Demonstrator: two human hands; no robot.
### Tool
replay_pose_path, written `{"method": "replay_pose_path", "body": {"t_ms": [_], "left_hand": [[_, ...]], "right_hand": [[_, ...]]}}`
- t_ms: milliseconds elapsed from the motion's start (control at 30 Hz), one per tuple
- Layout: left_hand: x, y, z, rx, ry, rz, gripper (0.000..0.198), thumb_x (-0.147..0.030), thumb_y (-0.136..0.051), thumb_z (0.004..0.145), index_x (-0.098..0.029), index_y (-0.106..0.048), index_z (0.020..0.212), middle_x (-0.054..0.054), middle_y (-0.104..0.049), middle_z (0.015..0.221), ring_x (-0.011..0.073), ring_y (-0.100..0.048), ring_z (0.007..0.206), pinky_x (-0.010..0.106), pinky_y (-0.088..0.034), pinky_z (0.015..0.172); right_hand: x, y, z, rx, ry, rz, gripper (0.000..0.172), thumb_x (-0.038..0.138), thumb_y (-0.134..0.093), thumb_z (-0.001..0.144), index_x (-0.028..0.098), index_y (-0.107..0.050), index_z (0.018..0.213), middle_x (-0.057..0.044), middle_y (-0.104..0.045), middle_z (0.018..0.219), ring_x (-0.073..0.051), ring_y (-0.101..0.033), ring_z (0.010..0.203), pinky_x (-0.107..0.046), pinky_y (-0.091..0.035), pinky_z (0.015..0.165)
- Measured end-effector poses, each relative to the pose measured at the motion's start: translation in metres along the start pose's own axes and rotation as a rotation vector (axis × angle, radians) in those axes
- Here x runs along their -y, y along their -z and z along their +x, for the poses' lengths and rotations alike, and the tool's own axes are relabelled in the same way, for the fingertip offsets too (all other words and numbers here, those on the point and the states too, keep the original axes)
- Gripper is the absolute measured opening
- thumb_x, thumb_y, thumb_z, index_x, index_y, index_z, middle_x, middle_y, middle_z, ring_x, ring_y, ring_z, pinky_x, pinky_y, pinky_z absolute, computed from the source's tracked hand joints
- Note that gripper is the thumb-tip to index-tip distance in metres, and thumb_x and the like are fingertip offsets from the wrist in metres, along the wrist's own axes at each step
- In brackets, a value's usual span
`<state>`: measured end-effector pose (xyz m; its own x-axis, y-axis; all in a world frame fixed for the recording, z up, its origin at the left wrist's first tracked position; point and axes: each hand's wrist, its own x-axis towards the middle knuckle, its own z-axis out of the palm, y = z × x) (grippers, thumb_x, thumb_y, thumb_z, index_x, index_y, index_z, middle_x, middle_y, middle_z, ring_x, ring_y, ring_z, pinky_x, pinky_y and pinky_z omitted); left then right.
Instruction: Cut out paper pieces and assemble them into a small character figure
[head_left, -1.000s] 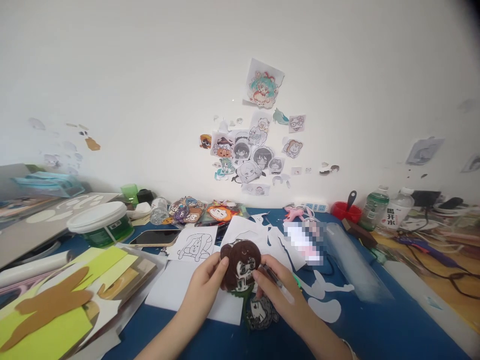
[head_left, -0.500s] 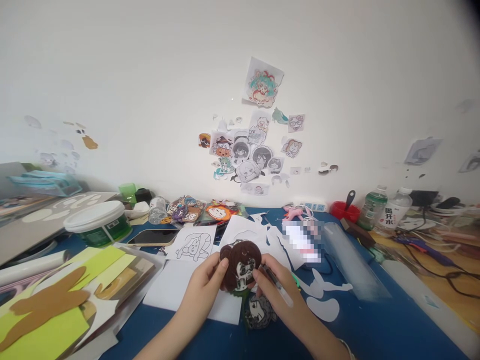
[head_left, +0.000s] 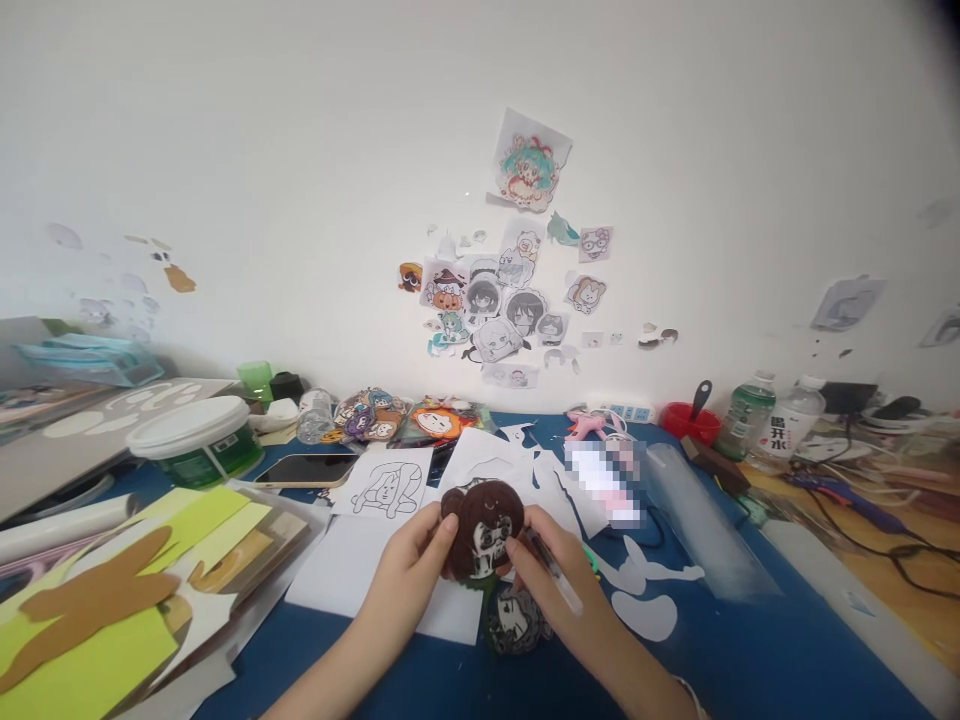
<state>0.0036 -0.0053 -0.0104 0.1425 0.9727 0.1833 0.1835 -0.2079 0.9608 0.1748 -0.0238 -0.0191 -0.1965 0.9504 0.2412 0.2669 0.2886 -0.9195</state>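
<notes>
Between both hands is a cartoon-head cutout [head_left: 491,500] with dark brown hair and a black-and-white face, held above the desk. My left hand [head_left: 420,550] grips its left edge, the thumb on the front. The right edge is pinched by my right hand [head_left: 555,560]. A clear-barrelled pen [head_left: 559,578] also rests in that hand, lying across its back. Just below hangs or lies a second cutout [head_left: 511,620] with grey hair; whether a finger touches it is hidden. Something green shows under the brown cutout. White paper sheets [head_left: 360,580] lie behind and to the left.
A line drawing [head_left: 386,488], phone [head_left: 304,470] and white-lidded tub [head_left: 195,440] stand left. Yellow and brown foam sheets [head_left: 97,610] are piled front left. White scraps [head_left: 645,615], a plastic sleeve [head_left: 701,525], red bowl [head_left: 690,424] and bottles [head_left: 787,420] are right.
</notes>
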Motion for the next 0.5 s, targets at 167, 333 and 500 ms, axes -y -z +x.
{"method": "replay_pose_path", "body": {"t_ms": [167, 333, 500], "left_hand": [[0.001, 0.000, 0.000, -0.011, 0.013, -0.017, 0.035, -0.051, -0.049, 0.075, -0.018, -0.047, 0.062, -0.004, -0.043, 0.053, 0.0129, -0.046, 0.051, 0.024, -0.038, 0.048], [0.003, 0.000, 0.001, -0.006, 0.005, -0.021, 0.036, -0.050, -0.048, 0.076, -0.019, -0.045, 0.059, -0.004, -0.044, 0.052, 0.0128, -0.046, 0.050, 0.024, -0.038, 0.049], [0.002, 0.000, 0.001, -0.008, 0.007, -0.008, 0.035, -0.049, -0.048, 0.076, -0.020, -0.044, 0.058, -0.004, -0.044, 0.052, 0.0132, -0.046, 0.051, 0.025, -0.038, 0.049]], "right_hand": [[-0.009, 0.000, 0.002, -0.053, 0.096, -0.155, 0.017, 0.034, -0.044, 0.086, 0.020, -0.052, 0.084, -0.001, -0.058, 0.066, -0.016, -0.056, 0.058, -0.023, -0.039, 0.051], [-0.013, -0.002, 0.002, -0.124, 0.168, -0.304, 0.017, 0.034, -0.043, 0.086, 0.020, -0.052, 0.083, -0.002, -0.057, 0.063, -0.016, -0.054, 0.054, -0.023, -0.035, 0.048], [-0.016, -0.003, 0.003, -0.163, 0.193, -0.494, 0.016, 0.028, -0.042, 0.085, 0.019, -0.054, 0.087, -0.003, -0.058, 0.063, -0.017, -0.055, 0.053, -0.023, -0.032, 0.046]]}}
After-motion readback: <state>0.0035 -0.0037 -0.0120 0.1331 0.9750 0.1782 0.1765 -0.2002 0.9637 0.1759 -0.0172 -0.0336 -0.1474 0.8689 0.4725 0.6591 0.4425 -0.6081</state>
